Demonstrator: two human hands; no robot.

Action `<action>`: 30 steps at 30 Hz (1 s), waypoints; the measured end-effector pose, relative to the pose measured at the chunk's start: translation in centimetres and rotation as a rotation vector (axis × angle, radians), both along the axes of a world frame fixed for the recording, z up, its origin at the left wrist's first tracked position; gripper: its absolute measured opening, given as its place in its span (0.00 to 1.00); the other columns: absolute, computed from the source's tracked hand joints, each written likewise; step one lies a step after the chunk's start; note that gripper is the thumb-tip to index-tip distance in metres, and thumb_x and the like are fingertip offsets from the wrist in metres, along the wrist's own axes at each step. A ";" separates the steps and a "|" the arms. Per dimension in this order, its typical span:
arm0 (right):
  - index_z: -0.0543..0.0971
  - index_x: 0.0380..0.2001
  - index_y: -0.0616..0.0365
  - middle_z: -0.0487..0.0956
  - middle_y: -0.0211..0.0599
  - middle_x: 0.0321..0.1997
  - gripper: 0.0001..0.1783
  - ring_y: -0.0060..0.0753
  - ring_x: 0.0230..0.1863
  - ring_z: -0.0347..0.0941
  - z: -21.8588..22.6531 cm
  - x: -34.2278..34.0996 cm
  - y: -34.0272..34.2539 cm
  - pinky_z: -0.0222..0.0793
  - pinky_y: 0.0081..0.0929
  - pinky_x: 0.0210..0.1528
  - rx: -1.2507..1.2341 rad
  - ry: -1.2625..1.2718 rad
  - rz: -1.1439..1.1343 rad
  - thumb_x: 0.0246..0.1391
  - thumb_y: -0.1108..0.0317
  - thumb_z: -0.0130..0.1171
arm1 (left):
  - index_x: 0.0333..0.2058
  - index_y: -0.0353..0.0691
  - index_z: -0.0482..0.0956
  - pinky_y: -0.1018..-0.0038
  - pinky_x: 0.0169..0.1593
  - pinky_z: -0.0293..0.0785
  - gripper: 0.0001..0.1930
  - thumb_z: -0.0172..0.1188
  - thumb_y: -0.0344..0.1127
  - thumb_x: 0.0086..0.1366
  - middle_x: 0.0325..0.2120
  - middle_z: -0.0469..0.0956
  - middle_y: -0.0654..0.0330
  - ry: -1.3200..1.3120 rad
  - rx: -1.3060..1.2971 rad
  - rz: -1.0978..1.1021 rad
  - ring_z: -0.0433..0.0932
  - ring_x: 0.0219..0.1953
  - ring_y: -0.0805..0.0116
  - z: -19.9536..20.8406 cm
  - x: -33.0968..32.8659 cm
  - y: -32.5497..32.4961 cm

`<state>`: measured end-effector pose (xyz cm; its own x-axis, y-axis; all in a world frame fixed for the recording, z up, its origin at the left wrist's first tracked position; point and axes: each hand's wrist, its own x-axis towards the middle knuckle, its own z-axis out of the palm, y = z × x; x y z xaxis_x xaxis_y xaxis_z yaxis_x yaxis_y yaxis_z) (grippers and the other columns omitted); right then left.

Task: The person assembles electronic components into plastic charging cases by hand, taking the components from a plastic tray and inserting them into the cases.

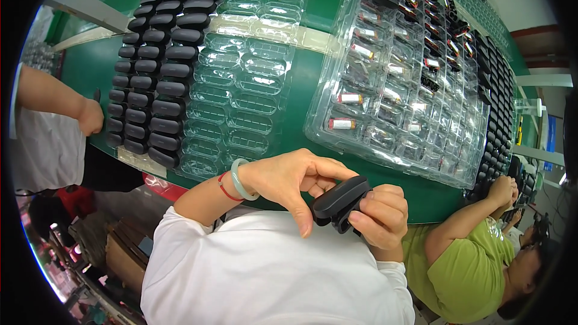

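Note:
A black oblong hinged case (342, 197) is held in front of my chest, tilted, with a gap along its lower side. My right hand (382, 216) grips its right end between thumb and curled fingers. On the other side, my left hand (280, 183) has its thumb spread away from the case. Its index finger reaches along the case's far edge, and the other fingertips are partly hidden behind it. Whether those fingertips press on the case is unclear. A pale green bangle (238, 179) and a red cord circle my left wrist.
On the green table (295, 168), a clear moulded tray (250, 102) holds rows of black cases (171, 89) at left. Stacked clear trays (397, 144) at right carry small red-and-white cylinders (342, 124) and black parts. Co-workers sit on both sides, one in a green shirt (466, 265).

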<state>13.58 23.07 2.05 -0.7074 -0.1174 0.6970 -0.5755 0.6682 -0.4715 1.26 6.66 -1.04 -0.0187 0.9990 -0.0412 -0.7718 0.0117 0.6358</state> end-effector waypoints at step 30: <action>0.80 0.33 0.57 0.75 0.32 0.34 0.16 0.28 0.35 0.71 2.0 -1.3 0.6 0.65 0.24 0.32 0.066 -0.088 0.097 0.34 0.72 0.63 | 0.44 0.26 0.73 0.73 0.47 0.67 0.44 0.77 0.50 0.27 0.39 0.73 0.53 0.232 -0.085 0.212 0.72 0.42 0.65 0.5 -0.2 0.4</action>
<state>12.31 23.65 4.07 -0.7483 -0.2313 0.6217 -0.5973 0.6427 -0.4798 1.02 7.02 -0.52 -0.2448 0.9649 -0.0948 -0.5972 -0.0730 0.7988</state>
